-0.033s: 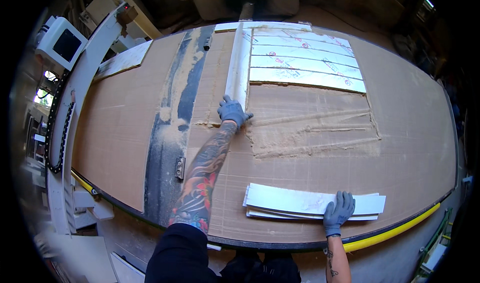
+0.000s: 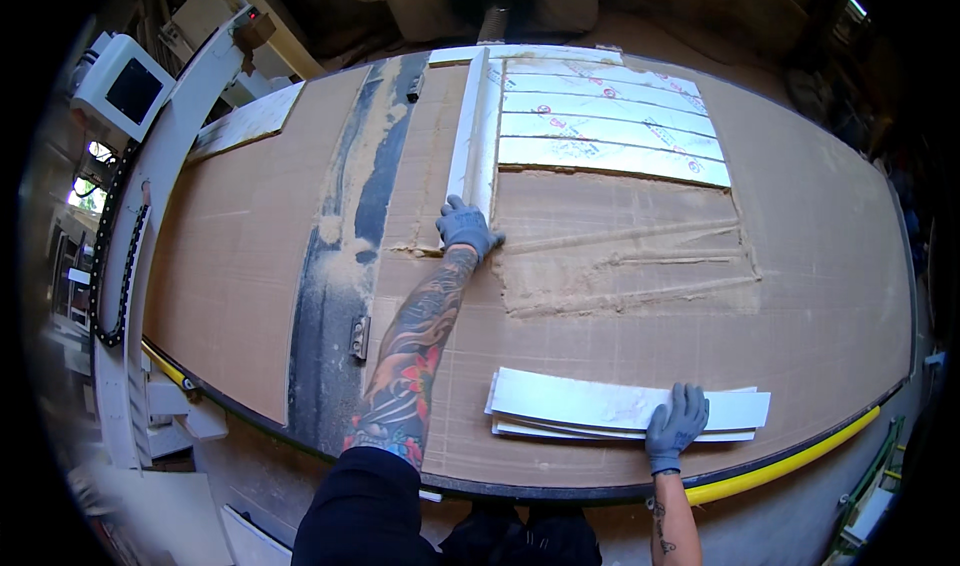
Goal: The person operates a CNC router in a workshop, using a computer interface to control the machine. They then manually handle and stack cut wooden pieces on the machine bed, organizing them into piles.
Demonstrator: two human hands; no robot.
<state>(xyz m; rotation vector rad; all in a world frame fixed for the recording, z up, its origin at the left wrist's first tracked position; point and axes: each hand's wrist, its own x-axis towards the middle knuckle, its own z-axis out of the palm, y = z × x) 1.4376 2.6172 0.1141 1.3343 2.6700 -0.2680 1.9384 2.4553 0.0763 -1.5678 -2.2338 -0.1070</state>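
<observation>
My left hand (image 2: pixel 467 228), in a grey glove, grips the near end of a long white strip (image 2: pixel 470 126), its thumb sticking out to the right. The strip runs away from me along the left side of several silvery-white strips (image 2: pixel 615 121) with printed marks, laid side by side. Nearer me, my right hand (image 2: pixel 678 429), gloved alike, reaches across the right part of a stack of white strips (image 2: pixel 575 399), its fingers over the top one. The stack's edges are slightly fanned out, and the undersides of both hands are hidden.
The brown-topped table (image 2: pixel 830 266) bears grooves and sawdust (image 2: pixel 630 256). A dark band (image 2: pixel 335 336) with a metal block (image 2: pixel 360 336) crosses it. A machine frame with a screen (image 2: pixel 135 91) stands left. A yellow bar (image 2: pixel 790 456) lines the near right edge.
The long white strip has shifted slightly, its far end a little to the right. My left forearm has moved slightly right with it. My right hand and the stack are almost unchanged.
</observation>
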